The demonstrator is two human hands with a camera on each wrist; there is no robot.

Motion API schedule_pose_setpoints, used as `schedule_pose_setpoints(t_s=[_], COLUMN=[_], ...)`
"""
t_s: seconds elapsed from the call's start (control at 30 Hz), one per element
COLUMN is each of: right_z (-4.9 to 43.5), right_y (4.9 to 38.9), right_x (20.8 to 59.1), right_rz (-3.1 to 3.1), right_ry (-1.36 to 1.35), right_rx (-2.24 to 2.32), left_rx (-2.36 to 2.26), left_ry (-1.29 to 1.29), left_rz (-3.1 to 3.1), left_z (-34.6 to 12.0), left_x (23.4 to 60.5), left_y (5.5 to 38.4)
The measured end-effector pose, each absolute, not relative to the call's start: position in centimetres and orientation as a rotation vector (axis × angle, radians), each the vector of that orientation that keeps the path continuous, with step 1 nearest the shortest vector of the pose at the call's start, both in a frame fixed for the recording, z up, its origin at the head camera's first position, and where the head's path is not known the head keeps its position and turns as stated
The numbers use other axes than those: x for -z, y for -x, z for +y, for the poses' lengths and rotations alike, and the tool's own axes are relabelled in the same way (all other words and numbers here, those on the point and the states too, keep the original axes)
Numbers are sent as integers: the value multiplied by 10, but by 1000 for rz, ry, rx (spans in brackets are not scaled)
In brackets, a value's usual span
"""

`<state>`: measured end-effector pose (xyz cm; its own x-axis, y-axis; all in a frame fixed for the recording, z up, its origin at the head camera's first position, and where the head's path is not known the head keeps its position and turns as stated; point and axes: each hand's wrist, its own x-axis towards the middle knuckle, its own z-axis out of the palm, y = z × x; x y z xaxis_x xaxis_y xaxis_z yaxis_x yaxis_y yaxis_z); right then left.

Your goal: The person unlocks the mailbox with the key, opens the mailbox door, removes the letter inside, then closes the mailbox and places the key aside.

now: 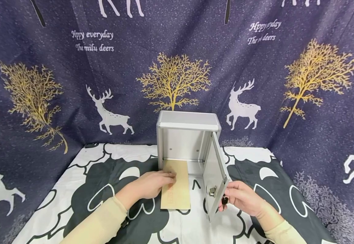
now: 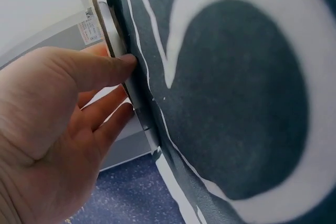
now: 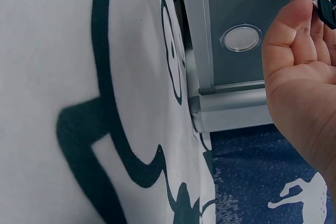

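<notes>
A tan paper envelope (image 1: 180, 189) lies partly inside a small silver metal box (image 1: 189, 119), its near end out on the cloth. My left hand (image 1: 155, 183) grips its left edge, fingers over the top. In the left wrist view the thumb (image 2: 110, 69) is on the other side of the envelope's edge (image 2: 102, 19). The box's door (image 1: 215, 173) stands swung out to the right, with a lock (image 1: 212, 191) on its inner face. At the door's free edge my right hand (image 1: 241, 198) holds a black-headed key (image 3: 325, 10); the lock end is partly hidden by the fingers.
A black-and-white patterned cloth (image 1: 85, 176) covers the table. Behind the box hangs a dark blue curtain (image 1: 128, 78) printed with deer and trees. The door has a round window (image 3: 241, 38) near its bottom.
</notes>
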<state>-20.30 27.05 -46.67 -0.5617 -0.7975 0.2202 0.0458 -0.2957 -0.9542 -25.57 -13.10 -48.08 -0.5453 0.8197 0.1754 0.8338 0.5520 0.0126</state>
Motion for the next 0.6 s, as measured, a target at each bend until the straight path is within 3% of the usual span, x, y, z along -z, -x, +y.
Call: schedule_pose_setpoints(t_s=[0.6], right_z=[270], right_y=[202], right_x=[466], right_rz=[1376], right_ry=[970], right_rx=[1905], left_rx=[153], left_ry=[1353], left_rz=[-2548], left_z=[-132], left_x=[483], left_y=[260])
